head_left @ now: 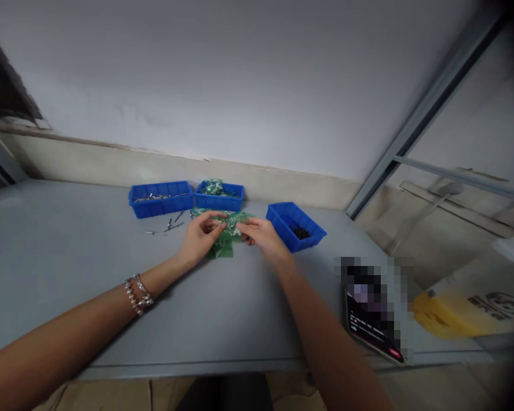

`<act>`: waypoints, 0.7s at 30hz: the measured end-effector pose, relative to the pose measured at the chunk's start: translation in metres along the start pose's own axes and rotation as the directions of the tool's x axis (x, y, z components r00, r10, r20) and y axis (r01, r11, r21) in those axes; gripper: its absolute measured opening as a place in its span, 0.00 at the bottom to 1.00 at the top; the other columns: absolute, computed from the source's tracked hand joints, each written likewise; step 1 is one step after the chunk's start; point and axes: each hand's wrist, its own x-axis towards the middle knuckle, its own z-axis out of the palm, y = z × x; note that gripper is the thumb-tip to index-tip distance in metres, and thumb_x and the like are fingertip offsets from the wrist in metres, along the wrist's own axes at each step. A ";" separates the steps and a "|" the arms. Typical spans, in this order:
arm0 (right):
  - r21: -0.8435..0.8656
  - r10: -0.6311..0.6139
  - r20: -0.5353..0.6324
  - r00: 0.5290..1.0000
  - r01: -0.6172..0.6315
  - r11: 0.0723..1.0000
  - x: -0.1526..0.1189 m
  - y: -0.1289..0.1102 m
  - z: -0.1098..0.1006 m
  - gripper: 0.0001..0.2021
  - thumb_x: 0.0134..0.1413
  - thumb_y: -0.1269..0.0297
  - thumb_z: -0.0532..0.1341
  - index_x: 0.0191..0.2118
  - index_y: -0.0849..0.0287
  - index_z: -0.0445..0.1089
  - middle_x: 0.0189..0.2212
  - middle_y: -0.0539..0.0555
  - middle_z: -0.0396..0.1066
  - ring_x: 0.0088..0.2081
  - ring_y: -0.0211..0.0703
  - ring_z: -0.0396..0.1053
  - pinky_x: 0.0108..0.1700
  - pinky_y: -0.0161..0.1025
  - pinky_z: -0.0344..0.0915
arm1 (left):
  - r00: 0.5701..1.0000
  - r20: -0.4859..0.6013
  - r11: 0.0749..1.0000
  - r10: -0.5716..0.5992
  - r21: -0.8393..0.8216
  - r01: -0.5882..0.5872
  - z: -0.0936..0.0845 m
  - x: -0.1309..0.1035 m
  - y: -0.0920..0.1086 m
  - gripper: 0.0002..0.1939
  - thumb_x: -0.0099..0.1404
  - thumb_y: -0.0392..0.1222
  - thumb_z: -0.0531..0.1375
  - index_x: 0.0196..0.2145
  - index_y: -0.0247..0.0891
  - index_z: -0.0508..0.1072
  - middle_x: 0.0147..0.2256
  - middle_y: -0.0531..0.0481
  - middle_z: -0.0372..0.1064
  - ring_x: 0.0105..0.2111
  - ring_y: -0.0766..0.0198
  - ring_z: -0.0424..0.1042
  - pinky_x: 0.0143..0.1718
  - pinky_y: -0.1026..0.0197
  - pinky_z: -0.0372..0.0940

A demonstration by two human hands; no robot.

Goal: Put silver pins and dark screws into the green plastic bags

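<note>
My left hand (200,237) and my right hand (263,235) are close together over the grey table. Between them they pinch a crinkled green plastic bag (235,224) with small shiny pieces in it; what these pieces are cannot be made out. More green plastic (224,249) lies under and in front of the fingers. Left of my left hand, several thin metal pins (174,226), resembling rivets, are scattered on the table. Just behind the hands, a blue bin (220,201) contains another green bag (213,186).
A blue bin (165,209) of metal pins stands at the back left. To the right, another blue bin (277,220) holds small black parts (300,231). A phone (368,319) and a cup with yellow contents (449,314) are near the table's right edge. A wall (240,97) rises behind.
</note>
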 end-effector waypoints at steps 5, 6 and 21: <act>-0.003 -0.069 -0.013 0.998 0.069 0.998 0.000 0.001 -0.002 0.10 0.37 0.60 0.68 0.23 0.59 0.70 0.19 0.47 0.66 0.22 0.33 0.62 0.25 0.32 0.56 | 0.999 0.006 0.999 -0.040 0.003 0.040 0.001 0.001 -0.002 0.22 0.52 0.49 0.64 0.42 0.35 0.69 0.24 0.52 0.70 0.24 0.64 0.68 0.25 0.64 0.60; 0.010 -0.079 -0.021 0.997 0.079 0.997 0.000 0.001 -0.002 0.10 0.37 0.59 0.68 0.24 0.59 0.70 0.19 0.47 0.67 0.22 0.33 0.62 0.25 0.32 0.56 | 0.999 0.011 0.999 -0.047 0.028 0.046 0.001 0.001 -0.002 0.20 0.51 0.50 0.64 0.39 0.35 0.70 0.23 0.51 0.70 0.24 0.64 0.68 0.25 0.64 0.61; -0.013 -0.067 -0.221 0.973 0.066 0.998 0.014 0.008 -0.007 0.08 0.42 0.60 0.65 0.28 0.57 0.67 0.21 0.48 0.66 0.22 0.36 0.62 0.25 0.35 0.59 | 0.944 -0.325 0.974 -0.053 0.192 0.121 -0.022 0.097 0.000 0.14 0.54 0.44 0.64 0.37 0.32 0.73 0.28 0.44 0.73 0.30 0.58 0.72 0.32 0.60 0.64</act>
